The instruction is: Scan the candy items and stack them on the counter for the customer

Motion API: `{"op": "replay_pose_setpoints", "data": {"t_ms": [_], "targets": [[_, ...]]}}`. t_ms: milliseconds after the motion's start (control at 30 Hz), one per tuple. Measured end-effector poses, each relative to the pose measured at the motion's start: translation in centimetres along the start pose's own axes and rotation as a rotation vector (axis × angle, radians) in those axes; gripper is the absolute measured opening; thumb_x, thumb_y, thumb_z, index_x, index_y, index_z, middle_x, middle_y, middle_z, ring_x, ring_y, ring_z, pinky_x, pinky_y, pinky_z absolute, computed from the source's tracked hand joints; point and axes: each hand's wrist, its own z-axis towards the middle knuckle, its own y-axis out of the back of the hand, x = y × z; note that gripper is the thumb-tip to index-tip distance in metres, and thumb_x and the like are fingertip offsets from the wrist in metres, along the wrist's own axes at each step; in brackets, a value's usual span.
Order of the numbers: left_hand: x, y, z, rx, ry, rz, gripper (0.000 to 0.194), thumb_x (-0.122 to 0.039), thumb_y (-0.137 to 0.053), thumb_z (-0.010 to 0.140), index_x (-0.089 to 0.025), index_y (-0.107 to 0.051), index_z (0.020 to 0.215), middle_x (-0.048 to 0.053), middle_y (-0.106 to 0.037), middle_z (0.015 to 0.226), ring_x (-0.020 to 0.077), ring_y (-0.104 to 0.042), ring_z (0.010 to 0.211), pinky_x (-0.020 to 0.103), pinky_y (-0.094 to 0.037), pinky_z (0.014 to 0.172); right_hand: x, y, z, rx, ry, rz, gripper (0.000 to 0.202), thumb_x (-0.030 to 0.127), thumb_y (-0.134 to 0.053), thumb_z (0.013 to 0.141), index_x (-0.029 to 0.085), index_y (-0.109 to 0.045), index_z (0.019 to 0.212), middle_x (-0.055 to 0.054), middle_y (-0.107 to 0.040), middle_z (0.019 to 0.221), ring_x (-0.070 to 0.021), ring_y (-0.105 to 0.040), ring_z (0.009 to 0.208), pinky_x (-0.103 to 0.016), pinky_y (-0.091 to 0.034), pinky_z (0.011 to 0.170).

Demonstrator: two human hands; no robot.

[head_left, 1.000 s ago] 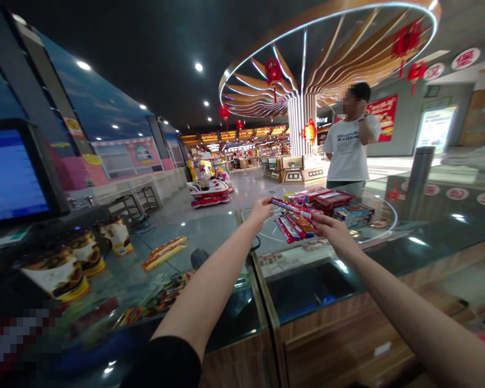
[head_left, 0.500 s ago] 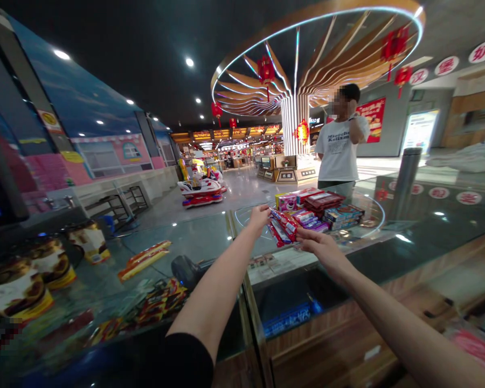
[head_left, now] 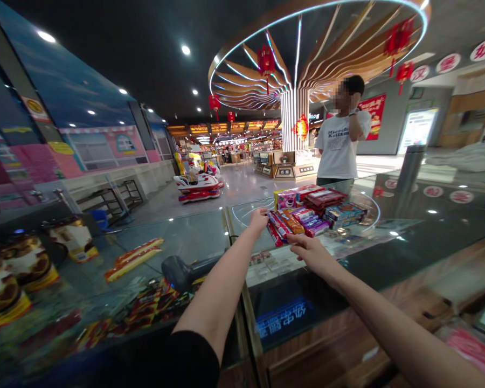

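At the upper end of a red snack packet (head_left: 280, 226) my left hand (head_left: 258, 220) has its fingers closed, the tips partly hidden. My right hand (head_left: 311, 254) pinches the lower end of that packet, fingers fairly straight. The packet lies slanted between both hands, low over the glass counter. Another red packet (head_left: 274, 235) is just left of it, and an orange-brown packet (head_left: 291, 222) to its right. Purple packets (head_left: 310, 221), dark red packs (head_left: 325, 198), blue boxes (head_left: 344, 214) and a pink box (head_left: 286, 199) are grouped close beyond.
A black handheld scanner (head_left: 175, 273) lies by my left forearm. Left on the glass are long yellow-red packets (head_left: 134, 260) and printed tubs (head_left: 73, 240). A person in a white T-shirt (head_left: 339, 145) stands across the counter. A grey post (head_left: 411, 171) rises at the right.
The red packet has shifted left and down between my hands, and the orange-brown packet beside it shows more fully. My right hand has moved left and slightly down. The view has shifted slightly.
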Motion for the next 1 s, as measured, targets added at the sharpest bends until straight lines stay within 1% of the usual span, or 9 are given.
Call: {"op": "replay_pose_setpoints", "data": {"t_ms": [133, 267, 367, 433, 567, 667, 767, 900, 1000], "targets": [[0.6, -0.5, 0.5, -0.032, -0.057, 0.087, 0.044, 0.001, -0.062, 0.069, -0.012, -0.068, 0.111, 0.012, -0.072, 0.112, 0.0194, -0.067, 0.1, 0.03, -0.05, 0.089, -0.8, -0.2, 0.3, -0.062, 0.077, -0.102, 0.041, 0.019, -0.057, 0.075, 0.02, -0.075, 0.112, -0.006, -0.073, 0.099, -0.0194, -0.063, 0.086, -0.034, -0.051, 0.085], [0.7, -0.7, 0.6, -0.056, -0.075, 0.192, 0.034, -0.002, -0.062, 0.071, -0.013, -0.07, 0.103, 0.013, -0.071, 0.115, 0.0217, -0.065, 0.107, 0.031, -0.048, 0.093, -1.5, -0.2, 0.4, -0.125, 0.125, -0.112, 0.04, 0.021, -0.057, 0.076, 0.018, -0.075, 0.111, -0.007, -0.07, 0.098, -0.0198, -0.063, 0.087, -0.034, -0.049, 0.088], [0.5, -0.7, 0.5, -0.103, -0.076, 0.281, 0.034, -0.003, -0.064, 0.071, -0.013, -0.069, 0.103, 0.015, -0.07, 0.118, 0.0235, -0.063, 0.112, 0.033, -0.045, 0.097, -1.7, 0.1, 0.5, -0.152, 0.15, -0.105, 0.039, 0.023, -0.057, 0.078, 0.02, -0.075, 0.111, -0.007, -0.071, 0.098, -0.0203, -0.063, 0.09, -0.034, -0.048, 0.089], [0.3, -0.6, 0.3, -0.122, -0.075, 0.298, 0.035, -0.004, -0.066, 0.071, -0.013, -0.068, 0.105, 0.016, -0.068, 0.121, 0.0245, -0.062, 0.114, 0.033, -0.044, 0.097, -1.7, 0.2, 0.5, -0.17, 0.154, -0.11, 0.038, 0.023, -0.057, 0.078, 0.02, -0.076, 0.11, -0.006, -0.072, 0.098, -0.0208, -0.063, 0.092, -0.034, -0.048, 0.09], [-0.1, -0.3, 0.1, -0.121, -0.09, 0.308, 0.039, -0.007, -0.07, 0.07, -0.014, -0.067, 0.108, 0.017, -0.067, 0.124, 0.0257, -0.062, 0.115, 0.034, -0.045, 0.097, -1.4, 0.3, 0.5, -0.182, 0.141, -0.132, 0.039, 0.023, -0.057, 0.077, 0.018, -0.076, 0.111, -0.008, -0.073, 0.101, -0.0223, -0.064, 0.096, -0.036, -0.047, 0.094], [-0.6, 0.2, -0.1, -0.103, -0.103, 0.329, 0.04, -0.007, -0.07, 0.07, -0.014, -0.066, 0.109, 0.017, -0.067, 0.123, 0.0255, -0.061, 0.114, 0.035, -0.044, 0.097, -1.3, 0.4, 0.6, -0.178, 0.103, -0.139, 0.04, 0.021, -0.057, 0.076, 0.018, -0.075, 0.112, -0.008, -0.073, 0.102, -0.0234, -0.064, 0.099, -0.038, -0.046, 0.096], [-1.1, 1.1, -0.5, -0.071, -0.114, 0.351, 0.04, -0.005, -0.069, 0.071, -0.012, -0.066, 0.11, 0.018, -0.067, 0.123, 0.0248, -0.062, 0.113, 0.034, -0.044, 0.096, -1.4, 0.5, 0.7, -0.183, 0.097, -0.142, 0.041, 0.02, -0.057, 0.075, 0.019, -0.075, 0.112, -0.007, -0.074, 0.104, -0.0239, -0.064, 0.1, -0.039, -0.046, 0.096], [-2.0, 2.6, -1.0, -0.032, -0.134, 0.387, 0.035, -0.001, -0.066, 0.072, -0.011, -0.067, 0.106, 0.018, -0.068, 0.118, 0.0243, -0.063, 0.109, 0.033, -0.045, 0.094, -1.9, 0.8, 1.0, -0.226, 0.115, -0.164, 0.043, 0.016, -0.055, 0.074, 0.017, -0.074, 0.113, -0.01, -0.071, 0.113, -0.0241, -0.063, 0.106, -0.038, -0.045, 0.099], [-2.7, 3.9, -1.4, -0.013, -0.154, 0.426, 0.032, -0.003, -0.066, 0.072, -0.012, -0.069, 0.102, 0.017, -0.07, 0.114, 0.0248, -0.065, 0.105, 0.035, -0.047, 0.094, -2.1, 1.0, 1.1, -0.249, 0.133, -0.205, 0.044, 0.014, -0.054, 0.074, 0.017, -0.074, 0.114, -0.011, -0.07, 0.116, -0.0232, -0.062, 0.109, -0.038, -0.044, 0.102]]}}
